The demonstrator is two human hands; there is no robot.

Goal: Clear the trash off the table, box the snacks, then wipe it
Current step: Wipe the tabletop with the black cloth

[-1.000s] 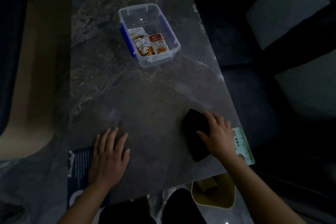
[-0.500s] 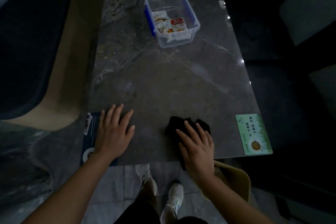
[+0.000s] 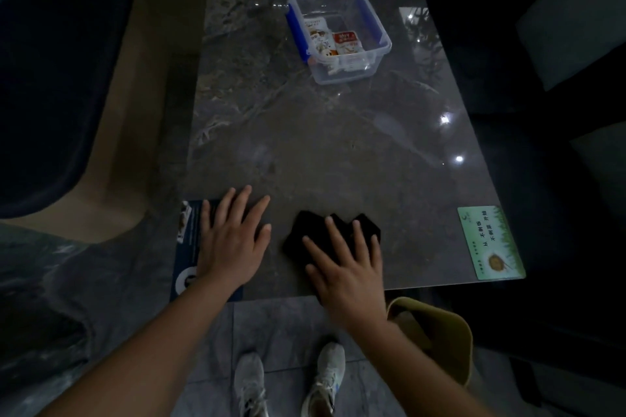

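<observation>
A black cloth [image 3: 305, 234] lies near the front edge of the dark marble table [image 3: 321, 145]. My right hand [image 3: 345, 264] presses flat on it, fingers spread. To its left, my left hand [image 3: 233, 240] rests flat on the table, partly over a dark blue placard [image 3: 188, 247], holding nothing. At the far end stands a clear plastic box [image 3: 338, 30] with blue clips, and two snack packets [image 3: 333, 41] lie inside it.
A green card [image 3: 491, 244] is stuck at the table's front right corner. A yellow bin [image 3: 440, 332] stands on the floor below the right front edge. Dark seats flank both sides. My shoes show on the floor tiles.
My right hand has slid the black cloth leftward along the front edge, from near the green card toward my left hand. The left hand has stayed put.
</observation>
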